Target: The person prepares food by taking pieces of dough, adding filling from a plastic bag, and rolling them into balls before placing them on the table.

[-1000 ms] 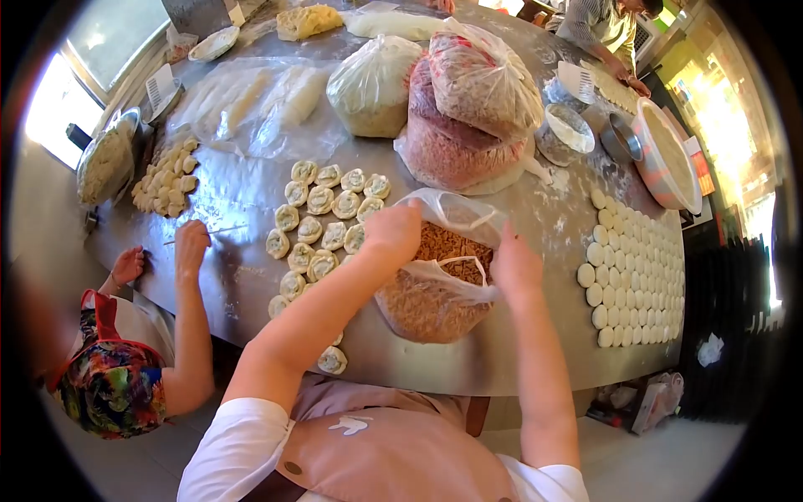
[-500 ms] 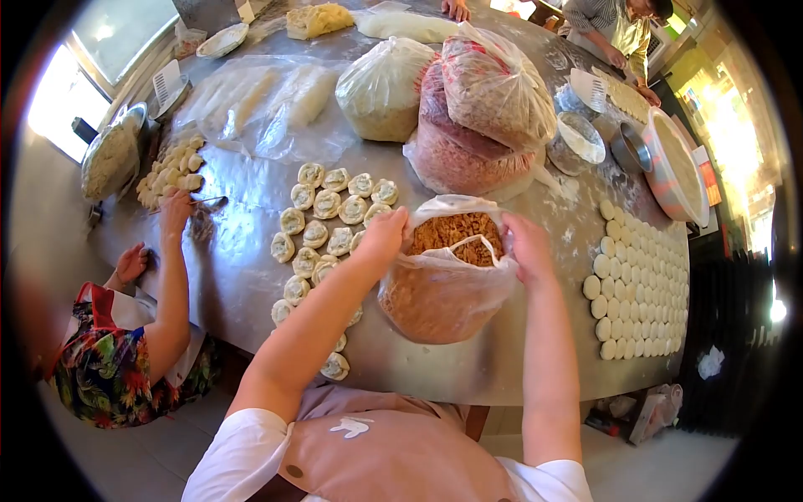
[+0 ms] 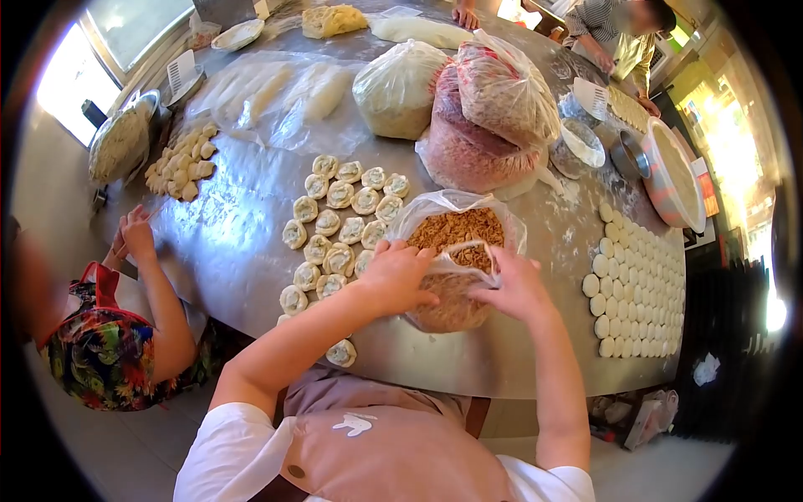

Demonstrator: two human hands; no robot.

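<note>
A clear plastic bag (image 3: 452, 314) of brown crumbly filling (image 3: 458, 233) stands on the metal table in front of me, its mouth spread wide. My left hand (image 3: 400, 274) rests on the near left side of the bag with its fingers apart. On the near right side, my right hand (image 3: 512, 283) has its thumb and fingers around the bag's rim and handle loop. Filled dough pieces (image 3: 339, 195) lie in rows to the left of the bag. Behind it sit bags of pinkish filling (image 3: 468, 151) and a bag of pale filling (image 3: 400, 92).
Flat dough rounds (image 3: 627, 284) cover the table's right part, near a large basin (image 3: 673, 180). Small dough lumps (image 3: 181, 166) lie at the left, beside a co-worker (image 3: 109, 335). Another person (image 3: 619, 42) works at the far right.
My left hand has left the bag's upper rim and moved down to its near side. The bag's mouth is wider. The left co-worker's hands have drawn back from the dough lumps.
</note>
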